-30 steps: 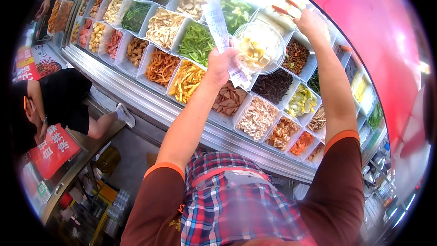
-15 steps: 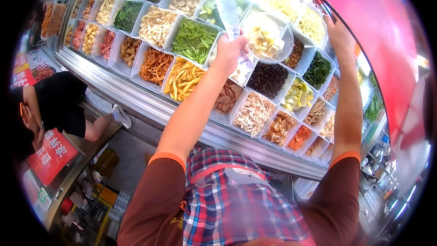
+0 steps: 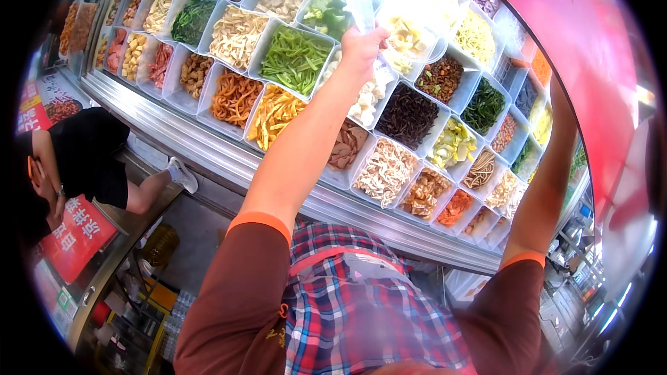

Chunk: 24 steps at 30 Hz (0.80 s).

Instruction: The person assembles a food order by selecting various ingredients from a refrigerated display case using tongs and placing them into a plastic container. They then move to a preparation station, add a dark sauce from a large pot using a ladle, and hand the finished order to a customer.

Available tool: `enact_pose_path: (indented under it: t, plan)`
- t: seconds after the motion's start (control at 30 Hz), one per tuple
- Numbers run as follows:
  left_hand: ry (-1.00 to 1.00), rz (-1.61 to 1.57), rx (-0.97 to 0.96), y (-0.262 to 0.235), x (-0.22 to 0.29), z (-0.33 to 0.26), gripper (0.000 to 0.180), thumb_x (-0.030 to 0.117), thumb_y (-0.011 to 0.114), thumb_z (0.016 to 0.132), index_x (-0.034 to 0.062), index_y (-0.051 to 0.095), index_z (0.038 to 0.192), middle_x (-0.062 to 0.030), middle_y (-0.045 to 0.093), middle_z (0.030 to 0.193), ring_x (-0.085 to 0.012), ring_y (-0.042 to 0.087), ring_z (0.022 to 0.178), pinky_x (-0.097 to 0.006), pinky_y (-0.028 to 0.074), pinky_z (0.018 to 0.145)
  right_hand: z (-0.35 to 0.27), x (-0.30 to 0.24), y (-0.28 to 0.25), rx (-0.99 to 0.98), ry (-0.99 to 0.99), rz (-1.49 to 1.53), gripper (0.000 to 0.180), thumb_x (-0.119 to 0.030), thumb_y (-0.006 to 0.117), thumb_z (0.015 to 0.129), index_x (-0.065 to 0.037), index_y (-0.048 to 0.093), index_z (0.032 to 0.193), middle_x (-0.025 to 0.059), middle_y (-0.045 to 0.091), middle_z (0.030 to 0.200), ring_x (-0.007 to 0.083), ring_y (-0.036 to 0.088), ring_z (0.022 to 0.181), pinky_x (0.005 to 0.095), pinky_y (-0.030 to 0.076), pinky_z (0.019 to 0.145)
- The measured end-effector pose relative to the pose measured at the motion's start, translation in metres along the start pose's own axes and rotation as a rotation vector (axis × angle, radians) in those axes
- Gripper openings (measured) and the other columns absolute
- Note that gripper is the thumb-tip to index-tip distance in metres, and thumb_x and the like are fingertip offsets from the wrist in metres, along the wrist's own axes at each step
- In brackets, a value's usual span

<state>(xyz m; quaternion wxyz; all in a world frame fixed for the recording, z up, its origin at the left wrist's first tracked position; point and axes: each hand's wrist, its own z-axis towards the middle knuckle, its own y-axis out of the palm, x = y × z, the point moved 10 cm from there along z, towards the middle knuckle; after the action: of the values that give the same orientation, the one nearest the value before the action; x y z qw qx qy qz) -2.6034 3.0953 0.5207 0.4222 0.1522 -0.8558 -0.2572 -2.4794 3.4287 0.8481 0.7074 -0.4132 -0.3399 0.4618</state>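
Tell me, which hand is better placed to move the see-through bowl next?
Left, probably: the left grip is holding the clear bowl. The right grip is out of sight; the right forearm runs up to the edge of the pink panel.

Left arm: the upper arm enters from the lower edge, covered to about the elbow. The bare left forearm reaches forward and slants to the right. The wrist lies nearly in line with it, without marked bend. The left hand is closed in a grip, thumb side toward the right; the fingers are mostly hidden, and glare prevents closer examination.

Right arm: held out to the right, well apart from the left. The bare right forearm rises steeply forward, darkening into shade toward its far end. The right hand is out of sight; its grip cannot be determined.
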Motion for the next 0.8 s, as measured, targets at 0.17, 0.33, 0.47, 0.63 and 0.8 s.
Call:
enact_pose_path:
  t: [0.17,0.33,0.47,0.63,0.8]
  plan:
    - [-0.032,-0.019,0.071,0.009,-0.009,0.020,0.018,-0.004,0.072,0.079,-0.0005,0.065,0.095,-0.0069,0.066,0.083,-0.0165,0.062,0.067,-0.030,0.050,0.062,-0.035,-0.007,-0.027,0.157,-0.381,-0.368,0.030,-0.025,0.074,0.097,0.001,0.073,0.112,0.0074,0.073,0.091,0.0183,0.065,0.075,0.0356,0.052,0.066]
    - [-0.006,-0.013,0.053,0.018,-0.001,0.028,0.017,-0.005,0.071,0.078,-0.0003,0.065,0.094,-0.0078,0.067,0.084,-0.0171,0.063,0.069,-0.031,0.051,0.063,-0.056,-0.075,-0.004,0.046,-0.153,0.238,0.038,-0.024,0.078,0.094,0.000,0.071,0.123,0.0014,0.068,0.087,0.0128,0.057,0.073,0.0308,0.049,0.071]
    - [0.022,-0.048,-0.020,0.025,0.008,0.021,0.017,-0.004,0.071,0.079,0.0016,0.066,0.094,-0.0063,0.066,0.084,-0.0167,0.062,0.069,-0.031,0.050,0.063,-0.060,-0.130,0.019,-0.271,0.057,0.456,0.048,-0.024,0.081,0.090,-0.001,0.069,0.131,-0.0006,0.063,0.082,0.0105,0.055,0.074,0.0290,0.047,0.072]
    - [0.047,-0.045,-0.078,0.020,0.019,0.021,0.015,-0.004,0.071,0.079,0.0027,0.066,0.092,-0.0042,0.064,0.082,-0.0157,0.060,0.068,-0.030,0.049,0.064,-0.063,-0.109,0.031,-0.397,0.168,0.454,0.055,-0.027,0.081,0.089,-0.002,0.066,0.137,-0.0010,0.060,0.080,0.0087,0.055,0.075,0.0278,0.046,0.070]
    - [0.032,0.027,-0.082,0.008,0.030,0.024,0.020,-0.007,0.068,0.084,0.0029,0.063,0.101,-0.0041,0.063,0.078,-0.0152,0.059,0.066,-0.029,0.050,0.063,-0.046,-0.091,0.028,-0.329,0.243,0.437,0.060,-0.031,0.079,0.090,-0.006,0.062,0.142,0.0007,0.063,0.086,0.0089,0.058,0.078,0.0293,0.047,0.072]
